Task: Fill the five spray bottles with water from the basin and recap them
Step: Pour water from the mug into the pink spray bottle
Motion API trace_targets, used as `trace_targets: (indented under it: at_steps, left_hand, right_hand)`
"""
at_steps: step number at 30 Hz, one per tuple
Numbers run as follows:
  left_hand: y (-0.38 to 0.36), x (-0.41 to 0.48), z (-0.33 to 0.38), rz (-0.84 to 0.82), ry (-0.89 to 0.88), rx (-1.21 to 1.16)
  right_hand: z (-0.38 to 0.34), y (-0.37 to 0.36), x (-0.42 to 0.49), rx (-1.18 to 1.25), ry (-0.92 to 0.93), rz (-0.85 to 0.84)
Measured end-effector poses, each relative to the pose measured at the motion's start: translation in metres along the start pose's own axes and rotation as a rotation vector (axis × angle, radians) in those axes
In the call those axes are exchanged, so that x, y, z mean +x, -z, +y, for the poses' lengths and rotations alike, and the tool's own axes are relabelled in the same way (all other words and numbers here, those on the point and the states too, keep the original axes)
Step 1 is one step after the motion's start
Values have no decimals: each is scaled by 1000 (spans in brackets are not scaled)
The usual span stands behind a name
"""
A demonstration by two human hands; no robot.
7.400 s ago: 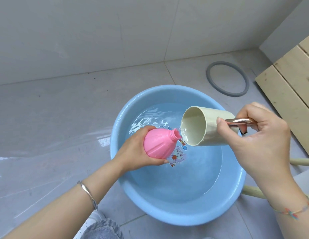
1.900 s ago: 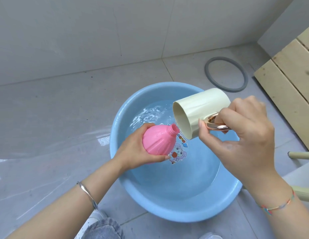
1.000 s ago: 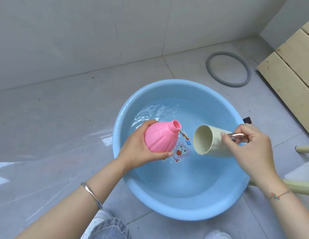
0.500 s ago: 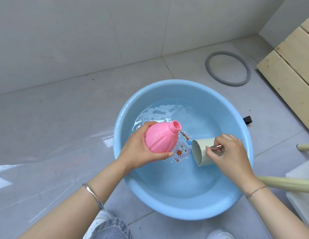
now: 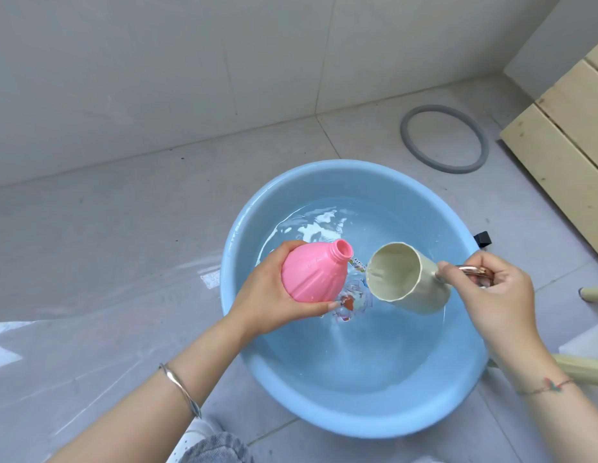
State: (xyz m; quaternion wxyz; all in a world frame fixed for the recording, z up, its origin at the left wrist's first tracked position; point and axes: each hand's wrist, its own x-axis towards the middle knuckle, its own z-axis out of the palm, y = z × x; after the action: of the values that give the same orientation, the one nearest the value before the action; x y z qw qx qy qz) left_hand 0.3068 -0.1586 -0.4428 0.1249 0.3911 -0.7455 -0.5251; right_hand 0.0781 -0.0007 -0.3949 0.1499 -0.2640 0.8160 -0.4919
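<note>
Left hand (image 5: 267, 295) holds pink bottle (image 5: 312, 275); right hand (image 5: 491, 295) tilts cream cup (image 5: 407, 279) over basin (image 5: 357, 419).

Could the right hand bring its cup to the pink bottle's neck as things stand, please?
Probably yes: the right hand holds the cup beside the pink bottle; its uncapped neck faces it, nothing between.

The bottle (image 5: 311, 277) is seen as smooth, glossy pink plastic, wetted in places. The basin (image 5: 357, 426) is made of smooth blue plastic with a soft sheen. The cup (image 5: 424, 297), at 3 o'clock of the bottle, is shown matt and cream, its handle (image 5: 473, 269) of polished rose-gold metal. Pale, unfinished wood (image 5: 565, 162) is seen at 2 o'clock, with a matt grey ring (image 5: 458, 169) beside it. A polished metal bangle (image 5: 179, 387) is worn at 7 o'clock.
</note>
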Motion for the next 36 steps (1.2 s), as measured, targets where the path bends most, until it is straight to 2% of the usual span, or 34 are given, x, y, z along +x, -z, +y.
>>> trace_targets:
  at_steps: [6,15,20,26,36]
  left_hand:
    - [0,0,-1,8,-8,10]
    - [0,0,0,0,-6,12]
    - [0,0,0,-1,-12,19]
    - [-1,0,-1,-6,-7,18]
    - [-1,1,-2,-10,-13,25]
  right_hand:
    - [-36,6,4,218,2,63]
    - [-72,4,-2,238,99,32]
    - [-83,1,-6,123,186,31]
    - [-93,-5,-11,-59,381,26]
    - [-98,-8,-12,-144,513,48]
